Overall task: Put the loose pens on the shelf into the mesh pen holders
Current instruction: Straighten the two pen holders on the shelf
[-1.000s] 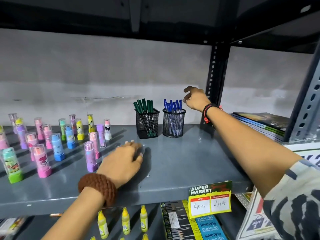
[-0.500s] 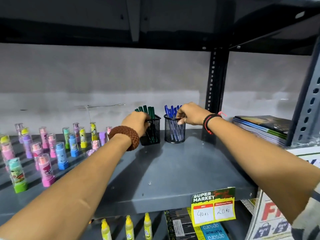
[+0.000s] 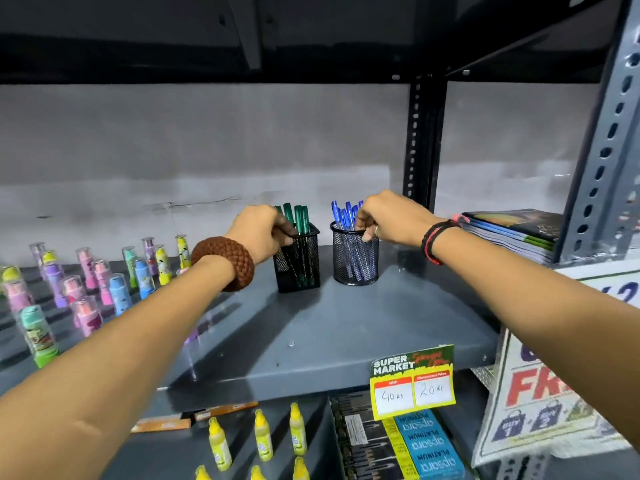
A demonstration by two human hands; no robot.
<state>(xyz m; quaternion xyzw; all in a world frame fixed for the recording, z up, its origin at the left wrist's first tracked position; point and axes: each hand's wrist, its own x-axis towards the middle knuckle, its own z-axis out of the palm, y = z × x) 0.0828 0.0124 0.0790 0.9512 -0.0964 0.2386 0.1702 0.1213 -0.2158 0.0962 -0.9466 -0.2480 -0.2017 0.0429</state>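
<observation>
Head view: both hands are now seen at the far end of the grey shelf (image 3: 346, 327), each at the top of a mesh holder. A second earlier the left hand (image 3: 259, 233) lay flat on the near part of the shelf and the right hand (image 3: 391, 216) hovered by the upright post; half a second ago both had already reached the holders, and little has shifted since beyond the camera's framing.

The left hand's grip is closed at the rim of the square black holder (image 3: 298, 261), the fingers curled beside the green pens (image 3: 297, 220); whether the rim or a pen is pinched cannot be told. The right hand's grip is drawn together over the round black holder (image 3: 356, 258), fingertips among the tops of the blue pens (image 3: 343, 216); what exactly is held there is hidden by the knuckles.

No loose pen is seen on the open shelf between the holders and the near edge, where the price tag (image 3: 412, 382) hangs. The rows of coloured glue sticks (image 3: 114, 289) to the left and the stack of notebooks (image 3: 512, 233) to the right are not touched.

It is judged that the last pens are being seated or straightened, and that the task is at or very near its end
</observation>
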